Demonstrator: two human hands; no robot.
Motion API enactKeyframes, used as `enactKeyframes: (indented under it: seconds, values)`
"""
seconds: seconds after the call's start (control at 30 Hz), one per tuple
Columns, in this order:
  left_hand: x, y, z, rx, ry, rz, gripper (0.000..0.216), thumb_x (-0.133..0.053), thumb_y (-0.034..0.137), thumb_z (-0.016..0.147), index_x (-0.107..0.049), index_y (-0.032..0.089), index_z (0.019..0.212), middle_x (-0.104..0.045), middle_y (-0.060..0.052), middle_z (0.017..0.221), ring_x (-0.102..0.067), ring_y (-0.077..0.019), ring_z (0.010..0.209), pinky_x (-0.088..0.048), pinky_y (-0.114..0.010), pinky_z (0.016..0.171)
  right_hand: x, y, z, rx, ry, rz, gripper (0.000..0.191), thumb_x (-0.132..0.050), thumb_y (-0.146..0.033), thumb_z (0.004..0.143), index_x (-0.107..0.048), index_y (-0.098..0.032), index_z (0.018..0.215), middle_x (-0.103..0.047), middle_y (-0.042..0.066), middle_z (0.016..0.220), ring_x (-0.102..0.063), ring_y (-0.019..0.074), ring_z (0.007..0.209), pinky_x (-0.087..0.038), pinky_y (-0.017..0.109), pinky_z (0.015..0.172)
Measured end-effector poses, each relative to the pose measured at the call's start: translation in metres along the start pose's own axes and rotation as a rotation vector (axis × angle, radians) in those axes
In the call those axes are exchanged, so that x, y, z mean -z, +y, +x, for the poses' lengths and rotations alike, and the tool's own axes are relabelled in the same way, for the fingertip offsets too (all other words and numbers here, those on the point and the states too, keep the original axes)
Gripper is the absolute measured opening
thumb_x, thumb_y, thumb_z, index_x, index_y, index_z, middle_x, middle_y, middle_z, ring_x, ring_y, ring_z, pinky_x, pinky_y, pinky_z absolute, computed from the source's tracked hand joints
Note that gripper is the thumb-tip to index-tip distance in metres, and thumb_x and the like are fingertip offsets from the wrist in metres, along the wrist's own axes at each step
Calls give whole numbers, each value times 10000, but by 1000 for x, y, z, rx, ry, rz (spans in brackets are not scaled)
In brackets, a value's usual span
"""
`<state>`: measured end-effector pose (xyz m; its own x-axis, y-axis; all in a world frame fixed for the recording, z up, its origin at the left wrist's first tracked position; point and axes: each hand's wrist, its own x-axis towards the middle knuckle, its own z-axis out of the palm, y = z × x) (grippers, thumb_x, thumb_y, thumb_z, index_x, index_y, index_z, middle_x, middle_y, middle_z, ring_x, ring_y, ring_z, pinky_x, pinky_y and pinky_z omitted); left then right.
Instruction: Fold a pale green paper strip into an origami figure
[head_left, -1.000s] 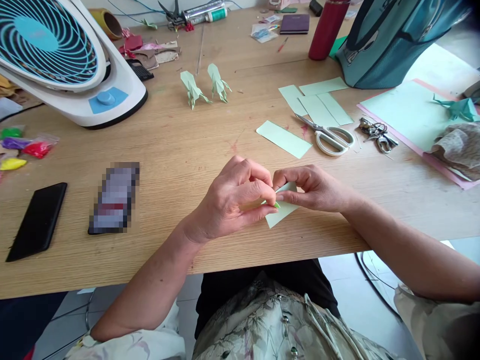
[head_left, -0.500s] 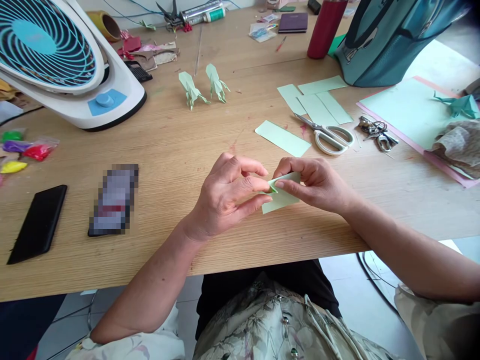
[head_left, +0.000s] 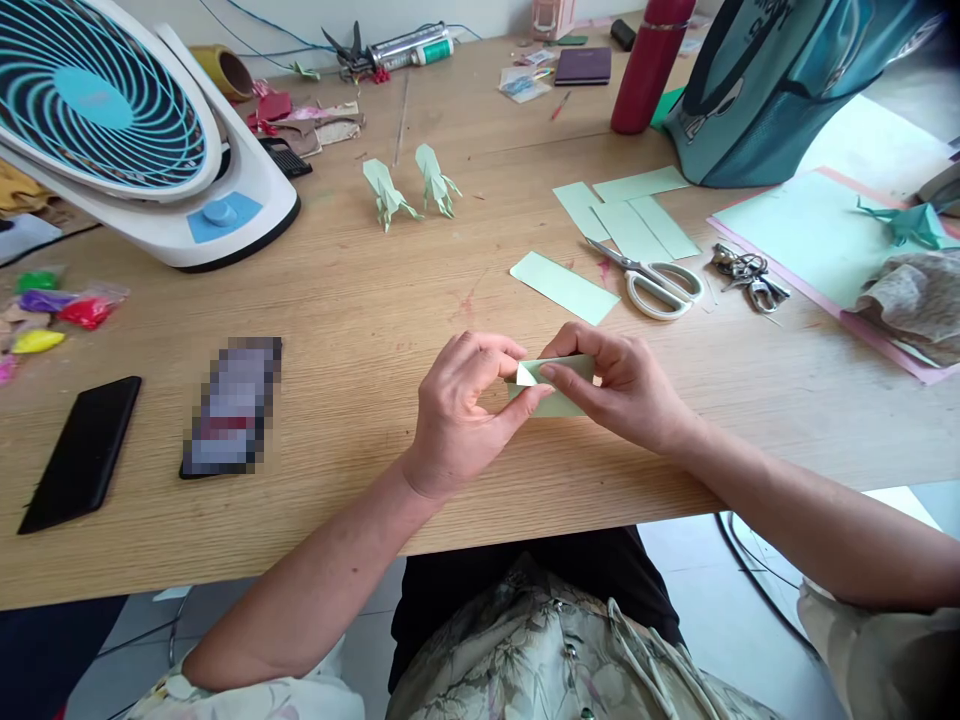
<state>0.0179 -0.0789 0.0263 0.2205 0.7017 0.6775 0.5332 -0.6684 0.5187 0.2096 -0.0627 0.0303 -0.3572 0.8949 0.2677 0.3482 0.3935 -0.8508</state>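
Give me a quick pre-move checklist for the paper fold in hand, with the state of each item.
1. Left hand pinching the paper strip: ok.
2. Right hand gripping the same strip: ok.
3. Strip supported near the table: ok, though contact cannot be told.
4. Folded corner visible between the fingertips: ok, white tip shows.
5. Crease aligned edge to edge: cannot tell, fingers cover it.
6. Scissors clear of both hands: ok, lying apart beyond the spare strip.
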Motion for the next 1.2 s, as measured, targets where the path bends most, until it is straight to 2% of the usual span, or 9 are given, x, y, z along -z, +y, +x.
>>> enactKeyframes:
  seconds: [0.1,0.2,0.3,0.4,0.57,0.73,0.87,1.0,1.2]
  values:
    - [-3,3,0,82,-22,-67,143,-720,203,858,-598,189,784,-697,-7,848,-641,-132,776,-519,-270,737,-4,0,-2,-13,25,5,172,-648,-312,928,-655,-172,829,-609,-6,725,-481,107,631,-345,272,572]
    - [-2,2,1,210,-33,-152,107,-720,218,852,-623,185,820,-694,-3,825,-632,-122,743,-519,-244,689,-6,1,-2,-39,52,70,183,-649,-322,930,-644,-178,818,-601,-5,723,-503,117,646,-359,276,577]
    - [-1,-3,2,343,-64,-311,115,-727,256,854,-641,179,861,-701,-11,840,-651,-126,763,-550,-246,719,-7,4,-1,-83,39,205,227,-667,-376,918,-628,-185,804,-584,-8,714,-501,119,636,-360,274,559]
    - [1,-7,4,405,-96,-437,136,-735,271,852,-649,172,889,-704,-22,869,-658,-130,778,-560,-255,747,-7,6,0,-138,9,341,271,-705,-428,885,-618,-185,799,-578,-8,729,-497,116,641,-358,268,551]
    - [8,-9,9,416,-149,-406,195,-763,289,830,-616,176,774,-645,21,724,-605,-105,671,-515,-223,663,-6,10,1,-266,-133,476,300,-761,-451,828,-629,-183,856,-593,-3,802,-521,126,717,-410,274,635]
    - [13,-10,12,350,-262,-334,196,-728,302,859,-626,176,749,-627,9,722,-575,-116,683,-484,-239,656,-5,9,2,-339,-248,421,326,-773,-486,799,-641,-189,831,-580,-17,756,-502,124,688,-370,271,607]
    - [16,-11,14,285,-354,-285,135,-741,260,840,-648,176,790,-640,-4,779,-576,-125,720,-484,-249,687,-4,7,2,-333,-249,406,351,-732,-524,825,-638,-187,803,-554,-23,722,-459,111,641,-331,271,576]
    - [17,-10,15,216,-352,-158,128,-728,185,818,-622,169,747,-603,12,739,-551,-111,687,-454,-239,662,-5,8,1,-316,-234,372,374,-723,-540,829,-624,-182,785,-541,-23,707,-439,106,622,-322,269,568]
    - [16,-11,15,283,-374,-205,164,-703,209,826,-584,177,719,-580,21,725,-550,-110,676,-464,-237,648,-8,10,1,-306,-245,357,378,-712,-547,836,-619,-182,799,-565,-12,737,-469,115,651,-336,262,573]
